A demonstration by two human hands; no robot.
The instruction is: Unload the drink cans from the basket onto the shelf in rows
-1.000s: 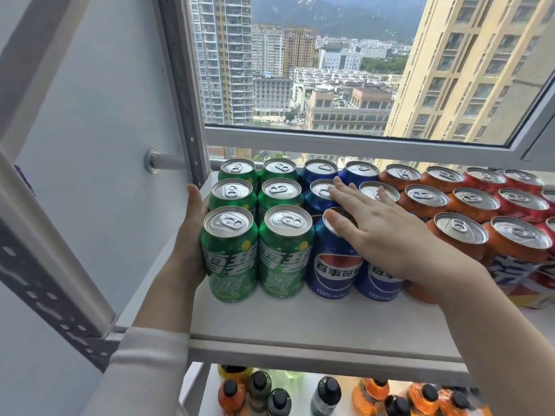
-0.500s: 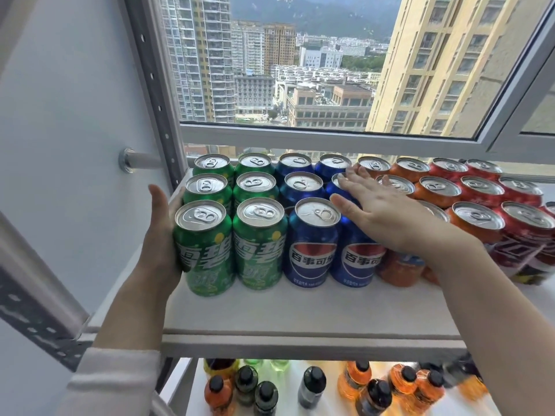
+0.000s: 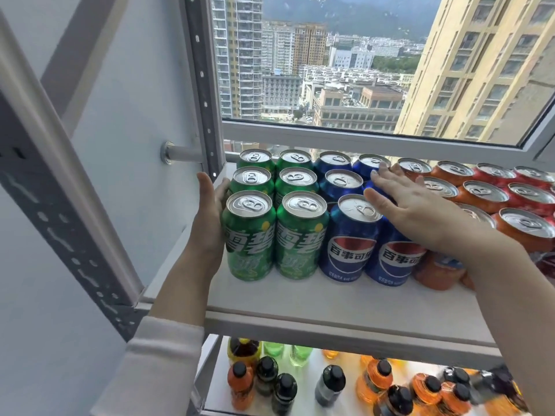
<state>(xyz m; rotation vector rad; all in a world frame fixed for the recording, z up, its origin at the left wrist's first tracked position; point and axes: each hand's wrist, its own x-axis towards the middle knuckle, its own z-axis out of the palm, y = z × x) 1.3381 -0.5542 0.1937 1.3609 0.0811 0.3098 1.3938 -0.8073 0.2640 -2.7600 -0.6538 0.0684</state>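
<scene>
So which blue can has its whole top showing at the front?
Find the white shelf under the window. In its front row, after two green cans, comes the front blue can. The blue can beside it is covered by the right hand.

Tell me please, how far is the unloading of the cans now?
Mostly done, it seems: green cans, blue cans and orange cans stand in rows on the shelf. Left hand braces the green side; right hand lies flat on blue tops. The basket is out of view, so any remainder is unknown.
</scene>
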